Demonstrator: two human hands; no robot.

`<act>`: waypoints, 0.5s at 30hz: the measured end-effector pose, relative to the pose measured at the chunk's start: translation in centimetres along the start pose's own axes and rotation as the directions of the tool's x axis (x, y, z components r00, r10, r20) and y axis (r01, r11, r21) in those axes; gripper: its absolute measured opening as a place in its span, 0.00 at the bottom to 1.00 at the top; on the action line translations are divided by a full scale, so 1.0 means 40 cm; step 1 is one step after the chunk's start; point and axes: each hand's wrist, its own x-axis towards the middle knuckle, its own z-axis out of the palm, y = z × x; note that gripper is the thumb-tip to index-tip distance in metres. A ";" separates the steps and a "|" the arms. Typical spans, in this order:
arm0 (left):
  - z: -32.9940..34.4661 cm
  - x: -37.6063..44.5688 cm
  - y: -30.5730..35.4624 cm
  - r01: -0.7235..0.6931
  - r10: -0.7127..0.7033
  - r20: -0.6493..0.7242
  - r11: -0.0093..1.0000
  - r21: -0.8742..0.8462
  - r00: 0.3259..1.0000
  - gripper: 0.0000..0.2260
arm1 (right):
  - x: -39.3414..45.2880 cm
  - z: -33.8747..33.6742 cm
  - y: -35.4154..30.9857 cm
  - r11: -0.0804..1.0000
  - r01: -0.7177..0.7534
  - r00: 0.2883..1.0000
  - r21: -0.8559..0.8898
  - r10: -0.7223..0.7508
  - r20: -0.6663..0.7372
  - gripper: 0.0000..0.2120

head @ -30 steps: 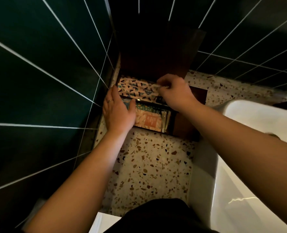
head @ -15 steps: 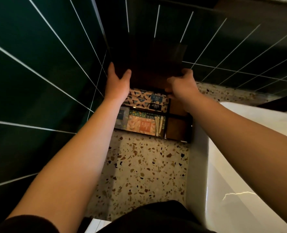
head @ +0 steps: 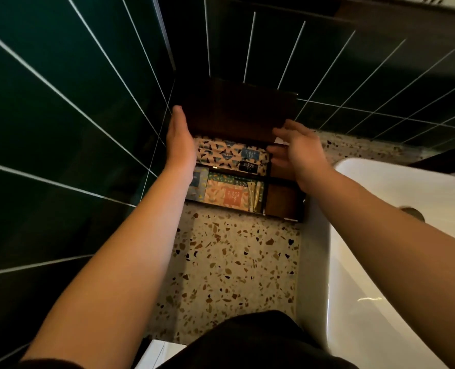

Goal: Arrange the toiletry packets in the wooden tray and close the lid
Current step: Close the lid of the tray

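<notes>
A dark wooden tray (head: 283, 217) sits in the corner of the terrazzo counter. Its back compartment holds long patterned packets (head: 227, 155). The front one holds an orange cotton-bud packet (head: 227, 195), a blue packet (head: 199, 182) and thin sticks (head: 255, 194). The right front compartment is bare. The dark lid (head: 237, 110) stands raised and tilted over the tray's back. My left hand (head: 179, 141) presses flat on the lid's left edge. My right hand (head: 298, 150) holds its lower right corner, thumb underneath.
Dark green tiled walls (head: 74, 115) close in on the left and behind. A white basin (head: 397, 235) stands right beside the tray. Speckled terrazzo counter (head: 237, 262) lies between me and the tray.
Both hands left the packets and went up to the lid. The lid has since tipped away from the wall toward me, and my right hand has slid to its lower corner.
</notes>
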 end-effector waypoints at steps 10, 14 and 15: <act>-0.067 -0.122 -0.060 0.047 -0.066 -0.128 0.988 -0.149 0.990 0.29 | -0.103 -0.023 0.070 0.977 -0.155 0.987 0.146 0.158 -0.008 0.08; -0.107 -0.159 -0.109 -0.011 0.008 -0.203 1.000 -0.013 0.979 0.17 | -0.134 -0.029 0.113 0.980 -0.200 0.979 0.021 0.201 -0.031 0.07; -0.113 -0.166 -0.119 -0.031 0.038 -0.222 0.999 0.036 0.974 0.16 | -0.137 -0.028 0.122 0.978 -0.207 0.978 -0.012 0.206 -0.039 0.07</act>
